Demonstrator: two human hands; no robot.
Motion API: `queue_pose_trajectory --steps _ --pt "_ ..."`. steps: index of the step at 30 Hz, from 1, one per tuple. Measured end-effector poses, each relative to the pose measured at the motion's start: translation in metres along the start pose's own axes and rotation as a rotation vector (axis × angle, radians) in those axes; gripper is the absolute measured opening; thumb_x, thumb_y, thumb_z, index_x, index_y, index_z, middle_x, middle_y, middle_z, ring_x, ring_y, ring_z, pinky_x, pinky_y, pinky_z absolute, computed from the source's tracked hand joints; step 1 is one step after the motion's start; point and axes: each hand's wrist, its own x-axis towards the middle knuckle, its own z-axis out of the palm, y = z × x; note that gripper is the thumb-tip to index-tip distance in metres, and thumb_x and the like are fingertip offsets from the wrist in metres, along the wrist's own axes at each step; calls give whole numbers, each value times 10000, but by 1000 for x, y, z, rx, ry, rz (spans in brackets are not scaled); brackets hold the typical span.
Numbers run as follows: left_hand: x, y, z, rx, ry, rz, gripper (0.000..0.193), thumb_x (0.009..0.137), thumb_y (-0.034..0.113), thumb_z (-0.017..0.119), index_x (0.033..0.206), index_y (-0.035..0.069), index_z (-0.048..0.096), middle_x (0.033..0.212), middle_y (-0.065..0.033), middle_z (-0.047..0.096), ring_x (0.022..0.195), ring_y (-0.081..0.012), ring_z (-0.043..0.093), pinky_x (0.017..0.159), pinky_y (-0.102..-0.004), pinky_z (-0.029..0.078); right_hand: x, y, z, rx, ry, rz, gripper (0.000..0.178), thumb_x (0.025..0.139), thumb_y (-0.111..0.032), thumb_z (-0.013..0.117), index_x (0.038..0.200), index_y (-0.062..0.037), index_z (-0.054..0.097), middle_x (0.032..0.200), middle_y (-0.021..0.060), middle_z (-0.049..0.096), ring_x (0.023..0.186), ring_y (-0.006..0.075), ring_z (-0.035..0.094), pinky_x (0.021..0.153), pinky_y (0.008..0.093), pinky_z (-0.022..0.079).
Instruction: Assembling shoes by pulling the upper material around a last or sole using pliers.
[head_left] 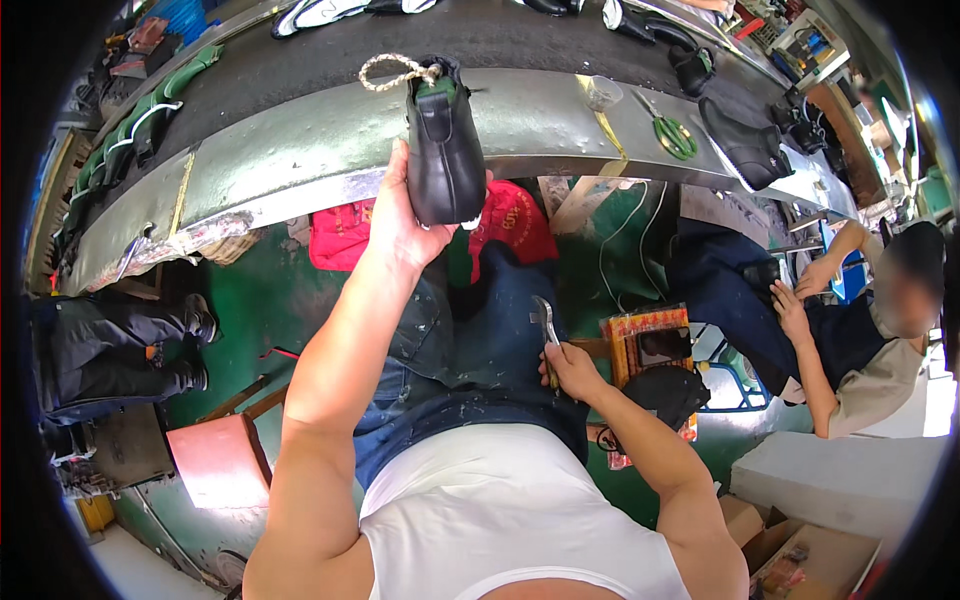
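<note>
My left hand [408,218] is closed around a black leather boot [447,160], held up at the metal edge of the bench [300,150]. Green shows inside the boot's opening, and a beige rope loop [390,72] sticks out of it to the left. Lower down, over my right thigh, my right hand [573,370] grips metal pliers [546,322] by the handles, jaws pointing up. A gap separates the pliers from the boot.
Green-handled scissors [675,138], a tape roll [599,93] and another black boot [745,145] lie along the bench, a dark belt [330,62] behind them. A seated co-worker [850,330] handles a dark shoe at right. A pink stool [220,460] stands lower left.
</note>
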Motion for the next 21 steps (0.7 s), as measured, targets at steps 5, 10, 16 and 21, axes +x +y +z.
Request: queue_pose_trajectory --steps 5,10,16,21 --pt "2 0 5 -11 -24 -16 583 1029 506 352 1295 28 554 1172 -217 650 1036 -414 661 845 -484 595 -8 -10 2 -165 23 12 425 1038 -384 455 975 13 594 812 71 645 679 143 641 649 291 509" --pt "2 -3 -3 -29 -83 -19 574 1023 510 381 1300 36 551 1178 -212 647 1035 -409 660 861 -489 587 -10 -22 0 -254 21 -11 419 1029 -386 469 970 8 599 807 75 643 676 143 638 642 296 506" --pt "-17 -17 -13 32 -77 11 583 1013 523 415 1313 37 532 1187 -198 641 1056 -376 650 881 -478 572 -26 -61 -3 -117 2 -208 447 1045 -412 432 1041 9 580 821 58 613 684 136 607 638 293 499" --pt "-96 -67 -19 -65 -3 -69 634 1010 568 371 1369 61 500 1194 -185 636 1086 -336 632 933 -461 533 -68 -103 -2 268 38 -466 404 1062 -345 401 1130 23 555 870 49 591 733 113 571 647 271 488"
